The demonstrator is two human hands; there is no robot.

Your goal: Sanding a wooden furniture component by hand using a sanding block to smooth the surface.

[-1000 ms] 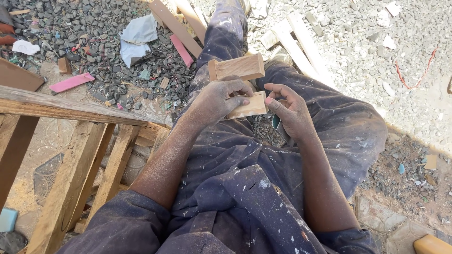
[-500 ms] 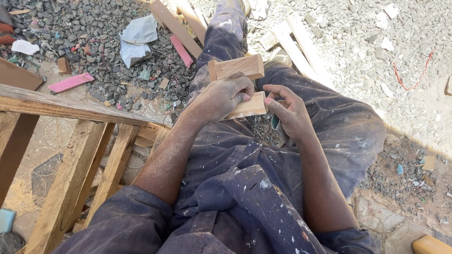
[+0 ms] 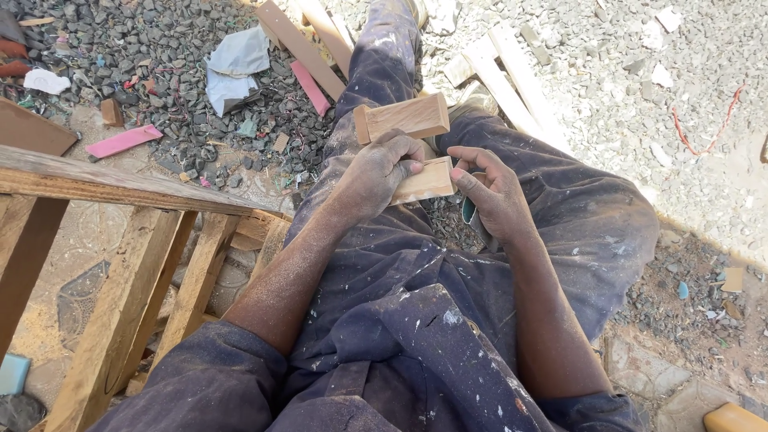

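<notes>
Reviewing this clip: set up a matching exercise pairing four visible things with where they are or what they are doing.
Things:
1. left hand
2. right hand
3. upper wood block
4. pink strip

Places or states:
A. lying on the dark gravel
B. resting on the knee
C. gripping the lower wood block from above
D. fingertips at the lower block's end

Pairs: 1-C, 2-D, 3-B, 4-A

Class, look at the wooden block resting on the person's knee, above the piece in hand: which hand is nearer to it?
Left. The left hand sits just beneath the upper wooden block, nearly touching; the right hand lies lower and off to its right.
</notes>
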